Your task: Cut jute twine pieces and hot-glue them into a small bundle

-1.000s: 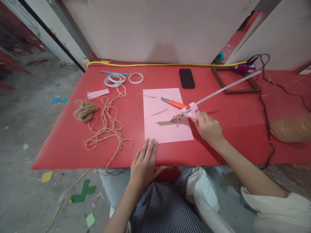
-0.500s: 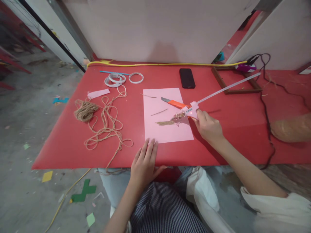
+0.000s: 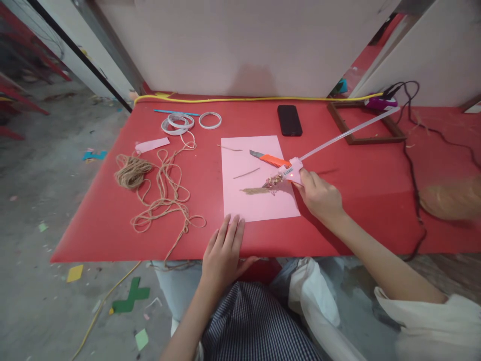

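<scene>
Low over a pink paper sheet (image 3: 259, 208), the right hand (image 3: 321, 195) grips a pink hot glue gun (image 3: 295, 170), its tip at dried plant scraps (image 3: 273, 181) on the sheet, while the open left hand (image 3: 225, 250) lies flat on the red tabletop (image 3: 361, 215) at the sheet's lower edge.

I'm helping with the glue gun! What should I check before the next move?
Right hand holding the pink glue gun: ok.
Gun's small light: ok, glowing.
Orange utility knife: not ok, its blade shows, right beside the gun on the pink paper.
Left hand: ok, flat on the red table, away from the nozzle.
Glue on the dried plant bits: cannot tell, too small to see.
</scene>
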Available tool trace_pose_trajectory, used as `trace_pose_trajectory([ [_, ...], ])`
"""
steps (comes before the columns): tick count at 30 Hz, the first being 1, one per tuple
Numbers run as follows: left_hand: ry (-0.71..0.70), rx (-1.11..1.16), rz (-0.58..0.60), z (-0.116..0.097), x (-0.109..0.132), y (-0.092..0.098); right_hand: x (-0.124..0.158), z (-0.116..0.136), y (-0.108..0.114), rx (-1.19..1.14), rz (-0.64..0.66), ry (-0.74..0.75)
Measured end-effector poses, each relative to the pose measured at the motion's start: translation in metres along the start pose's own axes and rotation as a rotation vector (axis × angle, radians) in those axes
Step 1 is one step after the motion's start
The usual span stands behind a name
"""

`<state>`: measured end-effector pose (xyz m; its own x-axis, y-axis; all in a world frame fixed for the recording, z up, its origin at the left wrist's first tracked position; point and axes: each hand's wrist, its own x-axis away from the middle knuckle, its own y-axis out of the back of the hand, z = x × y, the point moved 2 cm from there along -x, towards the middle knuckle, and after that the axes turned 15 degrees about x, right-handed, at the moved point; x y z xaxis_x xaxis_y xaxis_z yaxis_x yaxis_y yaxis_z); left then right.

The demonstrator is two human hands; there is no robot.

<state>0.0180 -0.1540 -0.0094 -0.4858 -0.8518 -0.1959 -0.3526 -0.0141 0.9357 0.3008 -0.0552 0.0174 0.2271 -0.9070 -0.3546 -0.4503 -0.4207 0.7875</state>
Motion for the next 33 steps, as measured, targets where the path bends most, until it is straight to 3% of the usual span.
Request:
trace_pose_trajectory([
  [8, 0.001, 0.000, 0.001, 0.000, 0.000, -0.001, -0.004, -0.009, 0.010, 0.012, -0.032, 0.045],
  [19, 0.014, 0.007, 0.003, -0.001, 0.000, 0.000, 0.005, -0.023, 0.003, 0.013, -0.064, 0.015],
  [23, 0.010, 0.006, 0.012, 0.000, 0.000, 0.000, 0.005, -0.019, 0.004, -0.023, -0.029, -0.069],
  [33, 0.022, 0.010, 0.027, -0.001, -0.001, 0.001, 0.005, -0.007, 0.001, 0.012, -0.004, -0.011],
])
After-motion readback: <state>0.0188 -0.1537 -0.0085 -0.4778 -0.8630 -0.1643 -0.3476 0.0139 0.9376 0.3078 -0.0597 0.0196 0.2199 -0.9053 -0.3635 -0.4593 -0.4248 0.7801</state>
